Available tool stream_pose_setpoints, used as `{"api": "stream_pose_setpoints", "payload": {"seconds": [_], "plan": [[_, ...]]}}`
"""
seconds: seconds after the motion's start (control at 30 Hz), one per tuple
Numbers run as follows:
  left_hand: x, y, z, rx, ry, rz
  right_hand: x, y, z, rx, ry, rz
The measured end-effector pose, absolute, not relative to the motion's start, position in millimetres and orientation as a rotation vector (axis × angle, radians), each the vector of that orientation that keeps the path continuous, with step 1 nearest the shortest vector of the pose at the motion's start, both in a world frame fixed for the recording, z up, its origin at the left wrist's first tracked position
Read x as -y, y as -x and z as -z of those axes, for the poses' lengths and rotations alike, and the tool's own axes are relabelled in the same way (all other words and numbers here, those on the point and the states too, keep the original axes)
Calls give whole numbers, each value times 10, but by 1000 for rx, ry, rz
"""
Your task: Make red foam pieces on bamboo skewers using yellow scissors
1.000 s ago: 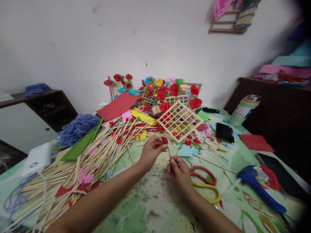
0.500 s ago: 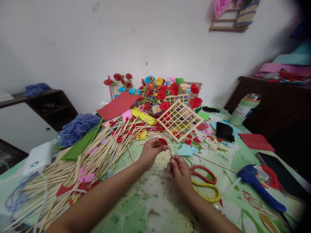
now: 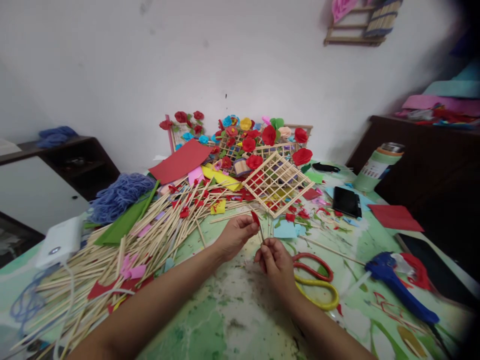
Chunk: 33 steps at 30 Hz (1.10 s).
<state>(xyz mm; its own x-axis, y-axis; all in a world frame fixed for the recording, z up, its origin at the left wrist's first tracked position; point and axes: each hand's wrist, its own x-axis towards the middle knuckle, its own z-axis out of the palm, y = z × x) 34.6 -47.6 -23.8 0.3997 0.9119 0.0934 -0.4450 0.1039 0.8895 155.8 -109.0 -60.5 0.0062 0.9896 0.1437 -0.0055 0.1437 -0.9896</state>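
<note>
My left hand (image 3: 235,235) pinches a small red paper piece (image 3: 255,218) at the tip of a thin wooden stick (image 3: 261,234). My right hand (image 3: 274,261) is closed on the lower end of that stick, just below and right of the left hand. Both hands hover over the green patterned table (image 3: 232,310), in front of a square wooden lattice frame (image 3: 277,184). Red-and-yellow scissors (image 3: 317,285) lie right beside my right hand.
A big heap of wooden sticks (image 3: 123,250) with red and pink scraps fills the left. Paper flowers on lattices (image 3: 247,142), blue yarn (image 3: 120,195), a white box (image 3: 60,242), a black phone (image 3: 345,201), a green flask (image 3: 377,168) and a blue glue gun (image 3: 397,287) surround the hands.
Both hands shifted slightly down and left. The red piece turned in my left fingers and now stands more on edge at the stick's tip.
</note>
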Motion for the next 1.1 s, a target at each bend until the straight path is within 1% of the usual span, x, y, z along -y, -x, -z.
{"api": "stream_pose_setpoints", "payload": {"seconds": [0.17, 0.53, 0.77, 1.1], "plan": [[439, -314, 308, -482, -985, -987, 1112, -1544, 610, 1285, 1057, -1168], [435, -310, 354, -446, -929, -931, 1114, -1519, 614, 1206, 1004, -1260], [427, -329, 355, -520, -893, -983, 1089, -1519, 616, 1134, 974, -1307], [423, -320, 259, -680, -1080, -1036, 1075, -1527, 643, 1131, 976, -1277]]}}
